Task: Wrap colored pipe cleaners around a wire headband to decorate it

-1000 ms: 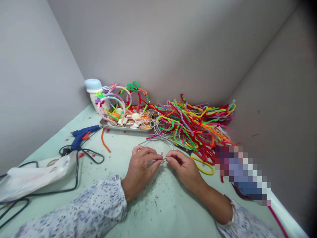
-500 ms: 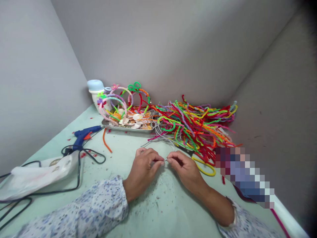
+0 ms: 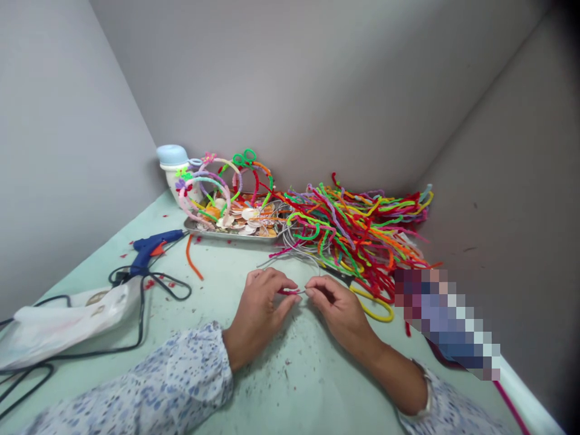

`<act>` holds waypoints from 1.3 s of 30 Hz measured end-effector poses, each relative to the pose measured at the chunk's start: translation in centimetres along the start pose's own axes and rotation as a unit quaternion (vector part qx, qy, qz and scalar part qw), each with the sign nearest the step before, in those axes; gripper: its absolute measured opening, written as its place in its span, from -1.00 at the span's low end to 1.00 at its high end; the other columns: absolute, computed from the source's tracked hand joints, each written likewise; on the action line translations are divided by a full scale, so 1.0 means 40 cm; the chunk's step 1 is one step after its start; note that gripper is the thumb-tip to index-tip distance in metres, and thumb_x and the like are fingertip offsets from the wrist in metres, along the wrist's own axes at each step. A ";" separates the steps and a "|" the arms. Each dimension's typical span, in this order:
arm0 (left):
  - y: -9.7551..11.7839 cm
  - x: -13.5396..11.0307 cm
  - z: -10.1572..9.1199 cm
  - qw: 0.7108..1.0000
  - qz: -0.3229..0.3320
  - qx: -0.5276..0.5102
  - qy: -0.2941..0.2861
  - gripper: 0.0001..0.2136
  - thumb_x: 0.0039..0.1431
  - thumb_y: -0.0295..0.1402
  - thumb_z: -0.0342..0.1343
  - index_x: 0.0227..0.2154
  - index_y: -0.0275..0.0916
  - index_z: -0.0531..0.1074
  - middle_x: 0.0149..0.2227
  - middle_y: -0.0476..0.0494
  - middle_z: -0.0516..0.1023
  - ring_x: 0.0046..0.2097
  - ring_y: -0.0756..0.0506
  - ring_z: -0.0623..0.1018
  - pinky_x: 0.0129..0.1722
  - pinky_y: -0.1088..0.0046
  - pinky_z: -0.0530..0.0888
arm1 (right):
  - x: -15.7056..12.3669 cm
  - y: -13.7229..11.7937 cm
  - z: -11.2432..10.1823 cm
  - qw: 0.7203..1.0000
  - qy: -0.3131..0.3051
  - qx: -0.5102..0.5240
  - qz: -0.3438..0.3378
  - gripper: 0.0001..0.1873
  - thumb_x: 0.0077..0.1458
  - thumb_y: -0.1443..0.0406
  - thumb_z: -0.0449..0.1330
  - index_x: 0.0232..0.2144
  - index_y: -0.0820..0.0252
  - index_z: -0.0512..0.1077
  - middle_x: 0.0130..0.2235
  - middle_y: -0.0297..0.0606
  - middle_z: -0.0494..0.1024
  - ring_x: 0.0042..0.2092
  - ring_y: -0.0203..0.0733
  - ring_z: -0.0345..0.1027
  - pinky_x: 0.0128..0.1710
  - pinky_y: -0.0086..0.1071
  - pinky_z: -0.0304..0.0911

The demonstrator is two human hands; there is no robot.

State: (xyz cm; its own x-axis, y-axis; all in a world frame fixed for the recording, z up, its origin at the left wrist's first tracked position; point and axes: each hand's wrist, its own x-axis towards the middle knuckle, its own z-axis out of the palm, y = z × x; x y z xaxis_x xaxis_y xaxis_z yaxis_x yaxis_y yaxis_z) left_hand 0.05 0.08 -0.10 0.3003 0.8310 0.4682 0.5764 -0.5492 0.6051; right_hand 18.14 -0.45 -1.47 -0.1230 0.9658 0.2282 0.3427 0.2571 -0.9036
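My left hand (image 3: 263, 305) has its thumb and index finger around a short pinkish-red pipe cleaner piece (image 3: 287, 292), partly hidden by the fingers. From it a thin grey wire (image 3: 303, 292) crosses the small gap to my right hand (image 3: 341, 311), which pinches the wire between thumb and index finger. Both hands are just above the table. Behind them lies a loose coil of grey wire (image 3: 294, 244), and yellow-handled scissors (image 3: 378, 314) rest beside my right hand, partly under a heap of coloured pipe cleaners (image 3: 353, 223).
A metal tray (image 3: 231, 234) holds pale discs and several pipe-cleaner headbands (image 3: 229, 196). A blue glue gun (image 3: 149, 249) with a looping black cable (image 3: 144, 314) lies at left, near a white plastic bag (image 3: 77, 323). Behind the tray stands a blue-lidded white bottle (image 3: 174, 172).
My left thumb and index finger have parted slightly, showing more of the pinkish-red piece and wire. My right hand stays nearly where it was.
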 end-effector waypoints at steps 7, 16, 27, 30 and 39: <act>0.005 0.007 -0.003 0.999 -0.011 0.000 -0.034 -0.93 0.20 -0.37 0.12 -0.38 -0.21 0.45 -0.35 -0.02 0.51 -0.23 -0.07 0.45 -0.06 0.25 0.22 | 0.001 0.001 0.000 1.000 -0.001 -0.004 -0.003 -0.87 0.19 0.22 0.12 -0.32 0.11 0.44 -0.33 -0.35 0.45 -0.30 -0.26 0.31 -0.30 -0.43 0.20; 0.015 0.008 -0.006 0.996 -0.048 -0.013 -0.076 -0.90 0.22 -0.39 0.07 -0.40 -0.23 0.42 -0.37 -0.02 0.47 -0.26 -0.06 0.42 -0.11 0.28 0.23 | 0.000 0.005 -0.001 1.000 -0.002 -0.012 -0.018 -0.89 0.18 0.25 0.13 -0.32 0.10 0.44 -0.33 -0.36 0.46 -0.28 -0.26 0.32 -0.28 -0.43 0.20; 0.015 0.005 -0.010 0.997 -0.031 -0.024 -0.073 -0.85 0.28 -0.35 -0.02 -0.35 -0.23 0.41 -0.33 -0.04 0.46 -0.22 -0.07 0.41 -0.09 0.28 0.24 | 0.000 0.002 -0.003 1.000 0.001 -0.015 -0.009 -0.87 0.19 0.22 0.12 -0.32 0.11 0.44 -0.35 -0.36 0.44 -0.31 -0.26 0.30 -0.30 -0.43 0.19; 0.017 0.006 -0.011 0.997 -0.035 -0.010 -0.074 -0.83 0.28 -0.35 -0.03 -0.39 -0.23 0.40 -0.36 -0.05 0.46 -0.25 -0.08 0.41 -0.09 0.27 0.25 | 0.001 0.001 -0.003 1.000 0.001 -0.020 -0.011 -0.88 0.18 0.23 0.12 -0.32 0.12 0.44 -0.35 -0.36 0.45 -0.31 -0.26 0.30 -0.31 -0.43 0.19; 0.012 0.005 -0.001 0.995 -0.022 -0.005 -0.097 -0.78 0.29 -0.41 -0.10 -0.41 -0.23 0.41 -0.35 -0.07 0.46 -0.24 -0.09 0.41 -0.10 0.25 0.25 | -0.001 -0.001 -0.001 1.000 -0.003 -0.021 -0.021 -0.87 0.18 0.24 0.12 -0.34 0.12 0.45 -0.37 -0.34 0.45 -0.33 -0.24 0.31 -0.32 -0.42 0.19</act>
State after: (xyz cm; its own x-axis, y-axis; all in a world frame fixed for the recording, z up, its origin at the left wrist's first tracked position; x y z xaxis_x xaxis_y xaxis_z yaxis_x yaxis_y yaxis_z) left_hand 0.35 -0.04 0.32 0.4166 0.8555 0.3076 0.5859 -0.5114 0.6287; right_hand 18.18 -0.51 -1.42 -0.1443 0.9539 0.2632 0.3763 0.2989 -0.8770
